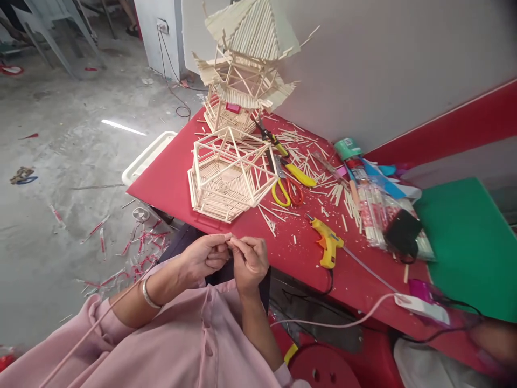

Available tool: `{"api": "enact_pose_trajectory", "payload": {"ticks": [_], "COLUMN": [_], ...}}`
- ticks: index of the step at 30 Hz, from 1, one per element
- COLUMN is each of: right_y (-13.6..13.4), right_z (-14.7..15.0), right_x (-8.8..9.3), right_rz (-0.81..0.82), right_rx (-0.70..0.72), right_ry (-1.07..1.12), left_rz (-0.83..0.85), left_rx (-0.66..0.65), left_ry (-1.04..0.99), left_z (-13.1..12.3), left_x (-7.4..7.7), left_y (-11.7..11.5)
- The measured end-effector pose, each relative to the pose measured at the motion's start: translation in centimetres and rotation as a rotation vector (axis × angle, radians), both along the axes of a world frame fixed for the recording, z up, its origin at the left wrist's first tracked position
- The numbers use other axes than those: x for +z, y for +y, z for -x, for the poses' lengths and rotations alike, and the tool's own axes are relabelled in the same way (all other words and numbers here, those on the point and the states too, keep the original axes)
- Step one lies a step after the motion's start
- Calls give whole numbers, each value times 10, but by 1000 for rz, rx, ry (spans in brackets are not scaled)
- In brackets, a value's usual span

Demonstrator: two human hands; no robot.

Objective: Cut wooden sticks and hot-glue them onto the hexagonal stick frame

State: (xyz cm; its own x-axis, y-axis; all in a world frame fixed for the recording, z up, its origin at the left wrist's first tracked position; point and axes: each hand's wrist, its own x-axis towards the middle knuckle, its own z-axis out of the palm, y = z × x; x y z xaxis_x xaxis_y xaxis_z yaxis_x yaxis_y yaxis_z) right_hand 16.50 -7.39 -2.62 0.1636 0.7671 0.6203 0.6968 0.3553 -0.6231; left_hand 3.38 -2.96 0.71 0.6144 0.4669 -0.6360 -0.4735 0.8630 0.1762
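My left hand (pixel 205 256) and my right hand (pixel 251 261) meet in front of my body, just below the table edge. Fingers of both are pinched together at the tips, and whatever lies between them is too small or hidden to make out. Closest to them on the table stands a hexagonal frame of thin wooden sticks (pixel 230 173) on a base of tightly laid sticks. Behind it rises a taller stick pagoda (pixel 252 40) with layered roofs. To the right, a yellow glue gun (pixel 329 245) lies on its side with a glue stick in its back.
The red table (pixel 165 175) bears scattered sticks (pixel 297 140), yellow-handled pliers (pixel 299 173), scissors (pixel 281 191) and bagged sticks (pixel 374 221). A white power strip (pixel 420 307) lies near the front edge, its cable crossing beside my right arm. A green board (pixel 468 242) is at right.
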Motion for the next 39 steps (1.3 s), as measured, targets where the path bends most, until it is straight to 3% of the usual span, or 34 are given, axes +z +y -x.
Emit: {"api": "enact_pose_trajectory", "payload": {"ticks": [4, 10, 18, 24, 30, 39], "right_y": [6, 7, 8, 7, 9, 9], "right_z": [4, 3, 0, -1, -1, -1], "right_x": [-1, 0, -1, -4, -5, -5], "right_rz": [-13, 14, 53, 75, 60, 72], "right_rx": [23, 47, 53, 68, 79, 84], "right_ry": [5, 65, 76, 74, 27, 15], "left_rz": [15, -107, -96, 109, 249, 264], "left_rx": [22, 187, 157, 71, 100, 132], "left_ry": [12, 49, 58, 72, 8, -34], "left_z": [5, 8, 12, 9, 6, 3], "left_x": [2, 7, 5, 15, 20, 24], "left_y": [2, 3, 9, 22, 27, 30]}}
